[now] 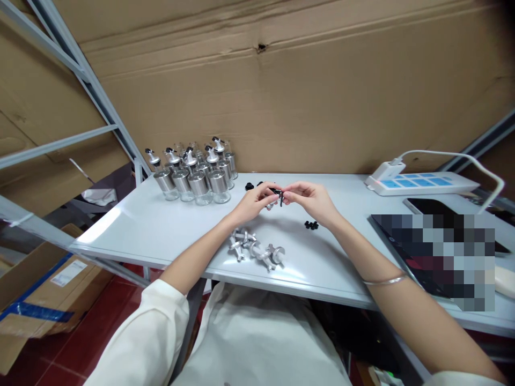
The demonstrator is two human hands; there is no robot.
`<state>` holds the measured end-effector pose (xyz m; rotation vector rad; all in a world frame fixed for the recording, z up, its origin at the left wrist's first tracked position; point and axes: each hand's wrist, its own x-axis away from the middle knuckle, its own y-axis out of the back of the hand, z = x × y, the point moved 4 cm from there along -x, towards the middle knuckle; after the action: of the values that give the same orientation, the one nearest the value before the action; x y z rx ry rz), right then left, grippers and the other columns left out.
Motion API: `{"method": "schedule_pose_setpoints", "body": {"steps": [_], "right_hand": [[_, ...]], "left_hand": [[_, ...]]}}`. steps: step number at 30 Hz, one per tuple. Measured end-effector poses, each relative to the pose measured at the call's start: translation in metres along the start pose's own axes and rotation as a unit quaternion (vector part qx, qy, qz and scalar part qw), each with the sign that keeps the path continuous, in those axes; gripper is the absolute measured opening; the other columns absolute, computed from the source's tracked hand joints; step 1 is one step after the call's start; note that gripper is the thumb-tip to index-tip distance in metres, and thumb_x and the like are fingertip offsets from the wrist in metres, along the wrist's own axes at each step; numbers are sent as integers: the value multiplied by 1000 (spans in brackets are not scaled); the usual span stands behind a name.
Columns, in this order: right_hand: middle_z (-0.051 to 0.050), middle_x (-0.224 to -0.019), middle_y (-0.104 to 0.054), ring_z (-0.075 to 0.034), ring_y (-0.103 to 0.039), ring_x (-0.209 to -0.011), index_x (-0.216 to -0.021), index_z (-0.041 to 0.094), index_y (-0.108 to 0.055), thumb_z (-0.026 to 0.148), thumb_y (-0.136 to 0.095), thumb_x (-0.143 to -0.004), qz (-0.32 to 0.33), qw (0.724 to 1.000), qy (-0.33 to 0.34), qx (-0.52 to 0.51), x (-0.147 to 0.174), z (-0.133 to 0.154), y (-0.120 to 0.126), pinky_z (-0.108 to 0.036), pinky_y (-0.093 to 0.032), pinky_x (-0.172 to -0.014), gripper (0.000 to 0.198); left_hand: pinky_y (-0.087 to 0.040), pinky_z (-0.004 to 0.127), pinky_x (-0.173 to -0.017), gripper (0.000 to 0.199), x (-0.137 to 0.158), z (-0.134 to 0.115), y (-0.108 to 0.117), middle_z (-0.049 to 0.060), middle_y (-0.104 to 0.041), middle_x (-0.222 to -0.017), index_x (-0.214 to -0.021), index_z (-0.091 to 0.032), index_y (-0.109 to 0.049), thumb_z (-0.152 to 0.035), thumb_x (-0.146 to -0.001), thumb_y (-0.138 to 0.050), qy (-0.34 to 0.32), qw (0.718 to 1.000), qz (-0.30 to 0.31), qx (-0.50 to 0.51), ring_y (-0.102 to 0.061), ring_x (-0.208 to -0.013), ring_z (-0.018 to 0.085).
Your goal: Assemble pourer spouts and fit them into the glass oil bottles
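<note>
My left hand (257,201) and my right hand (310,198) meet above the middle of the table, fingertips pinched together. Between them is a small black plastic piece (281,199), partly hidden by the fingers. A bit of silver shows under the left fingertips, too covered to make out. Nearer to me lies a loose pile of silver pourer spouts (256,248). Below my right hand is a small cluster of black parts (311,225). Another black part (249,186) lies behind my left hand.
Several glass oil bottles (200,187) with steel bands stand at the back left, some topped with pourers. A power strip (426,184) with a charger and white cable lies at the right, near a dark phone (434,212) and a blurred-out flat item (406,257). Cardboard (298,96) backs the table.
</note>
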<state>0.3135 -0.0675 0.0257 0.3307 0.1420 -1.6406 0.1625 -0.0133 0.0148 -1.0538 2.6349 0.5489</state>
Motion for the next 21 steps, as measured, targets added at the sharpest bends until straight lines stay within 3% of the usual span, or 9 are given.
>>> {"method": "schedule_pose_setpoints", "body": {"steps": [8, 12, 15, 21], "right_hand": [[-4, -72, -70, -16, -64, -65, -80, 19, -67, 52, -80, -62, 8, 1000, 28, 1, -1, -3, -3, -37, -56, -69, 40], [-7, -87, -74, -19, -69, -76, -98, 18, -70, 45, -76, -69, 10, 994, 69, 89, 2, -2, -5, -38, -58, -78, 40], [-5, -86, -75, -19, -69, -75, -105, 20, -70, 40, -76, -69, 12, 978, 120, 168, 4, -1, -7, -39, -58, -80, 42], [-6, -81, -76, -21, -71, -72, -94, 19, -71, 40, -70, -76, -21, 959, 171, 227, 6, 0, -5, -36, -59, -72, 28]], "left_hand": [[-51, 22, -62, 43, 0, 2, 2, 1, -63, -76, -103, -15, -61, -51, -80, -67, 24, 999, -22, 21, -58, -66, 9], [-53, 21, -59, 45, 0, 2, 5, -1, -62, -75, -99, -15, -58, -53, -77, -69, 51, 996, -60, 44, -60, -63, 8], [-54, 21, -54, 48, 0, 2, 4, -3, -61, -72, -94, -16, -53, -55, -73, -71, 63, 993, -71, 76, -60, -58, 8], [-59, 26, -59, 46, 1, 1, -2, -4, -62, -72, -87, -18, -48, -50, -70, -75, 105, 982, -82, 134, -64, -59, 10]]}}
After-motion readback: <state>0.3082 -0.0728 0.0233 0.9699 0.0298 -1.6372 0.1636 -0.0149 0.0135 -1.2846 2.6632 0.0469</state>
